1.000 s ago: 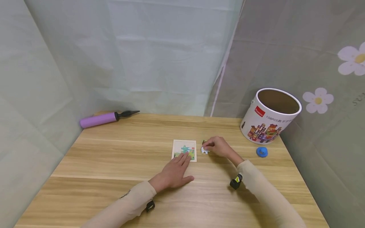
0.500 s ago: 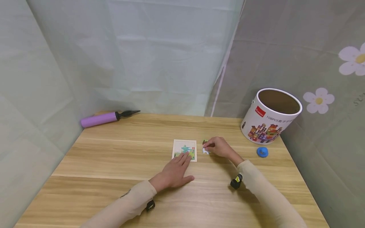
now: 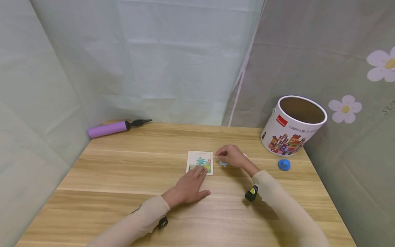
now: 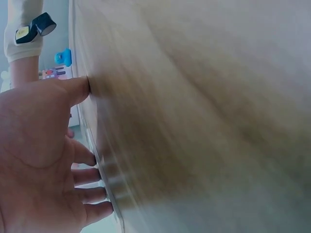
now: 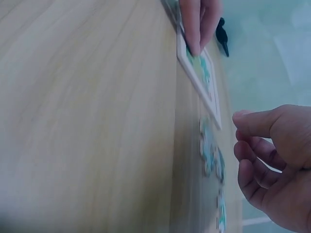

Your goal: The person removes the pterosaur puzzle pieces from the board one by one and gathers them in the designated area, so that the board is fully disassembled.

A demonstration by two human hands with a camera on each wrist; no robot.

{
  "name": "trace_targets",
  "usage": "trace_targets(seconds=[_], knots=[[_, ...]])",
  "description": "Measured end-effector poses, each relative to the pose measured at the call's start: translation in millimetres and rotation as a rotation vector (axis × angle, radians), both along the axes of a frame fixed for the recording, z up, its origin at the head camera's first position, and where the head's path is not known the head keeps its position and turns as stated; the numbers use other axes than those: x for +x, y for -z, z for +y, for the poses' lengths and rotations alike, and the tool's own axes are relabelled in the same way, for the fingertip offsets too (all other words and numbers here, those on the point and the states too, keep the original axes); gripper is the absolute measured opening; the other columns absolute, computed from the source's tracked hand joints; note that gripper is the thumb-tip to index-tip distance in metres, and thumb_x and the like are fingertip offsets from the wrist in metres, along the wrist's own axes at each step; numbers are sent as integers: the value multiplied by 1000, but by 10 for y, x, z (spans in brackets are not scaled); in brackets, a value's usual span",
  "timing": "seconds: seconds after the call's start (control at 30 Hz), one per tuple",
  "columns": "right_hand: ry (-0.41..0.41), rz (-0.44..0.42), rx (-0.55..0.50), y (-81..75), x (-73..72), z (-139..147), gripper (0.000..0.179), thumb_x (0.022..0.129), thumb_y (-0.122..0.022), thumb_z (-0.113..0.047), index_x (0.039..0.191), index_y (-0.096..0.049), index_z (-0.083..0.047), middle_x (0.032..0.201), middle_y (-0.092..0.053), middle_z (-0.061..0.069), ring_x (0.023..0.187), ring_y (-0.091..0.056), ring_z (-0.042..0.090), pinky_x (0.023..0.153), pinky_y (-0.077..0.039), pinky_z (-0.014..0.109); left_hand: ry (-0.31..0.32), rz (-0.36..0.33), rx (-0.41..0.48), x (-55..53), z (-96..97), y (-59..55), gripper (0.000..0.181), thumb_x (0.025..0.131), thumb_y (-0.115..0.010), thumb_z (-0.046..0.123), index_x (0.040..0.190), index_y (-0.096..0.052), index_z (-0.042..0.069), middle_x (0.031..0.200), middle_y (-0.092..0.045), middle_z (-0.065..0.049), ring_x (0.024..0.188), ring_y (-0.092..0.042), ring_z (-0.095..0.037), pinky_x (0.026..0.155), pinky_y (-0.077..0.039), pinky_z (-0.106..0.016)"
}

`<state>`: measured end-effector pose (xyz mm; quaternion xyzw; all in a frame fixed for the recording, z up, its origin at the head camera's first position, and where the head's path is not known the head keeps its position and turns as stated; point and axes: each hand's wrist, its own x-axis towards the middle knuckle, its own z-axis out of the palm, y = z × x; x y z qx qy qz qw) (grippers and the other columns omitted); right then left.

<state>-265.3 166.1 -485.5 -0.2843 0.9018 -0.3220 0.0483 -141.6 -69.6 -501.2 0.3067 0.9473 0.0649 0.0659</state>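
Since half a second ago, the right hand (image 3: 232, 156) has edged toward the puzzle tray (image 3: 200, 152). Nearest, the left hand (image 3: 189, 185) lies palm down, fingers straight, their tips resting on the tray's picture, thumb spread on the table. Just beyond those fingertips is the tray's far part, left of the right fingers. Loose puzzle pieces (image 5: 209, 148) lie just below the right hand, whose fingers curl near the thumb; whether they pinch anything, I cannot tell.
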Motion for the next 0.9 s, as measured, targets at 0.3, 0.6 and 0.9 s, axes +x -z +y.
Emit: trace_targets(seconds=[0.3, 0.6, 0.9], knots=[[-62, 5, -5, 5, -26, -243, 9, 94, -74, -11, 100, -81, -9, 98, -77, 1, 84, -66, 10, 77, -56, 30, -46, 8, -58, 71, 39, -70, 79, 102, -48, 58, 159, -35, 5, 165, -32, -16, 151, -29, -41, 121, -29, -55], [-80, -3, 14, 65, -91, -441, 9, 95, -75, -18, 100, -82, -14, 95, -75, -4, 79, -62, 6, 72, -53, 26, -18, 49, -69, 73, 42, -77, 77, 102, -49, 56, 156, -39, 2, 162, -36, -18, 149, -33, -41, 123, -27, -47], [-89, -36, 33, 68, -106, -590, 9, 95, -75, -18, 100, -82, -16, 98, -75, -3, 84, -63, 8, 76, -54, 29, -13, 64, -96, 68, 44, -85, 78, 102, -48, 58, 156, -40, 3, 163, -34, -17, 148, -34, -41, 121, -32, -47]])
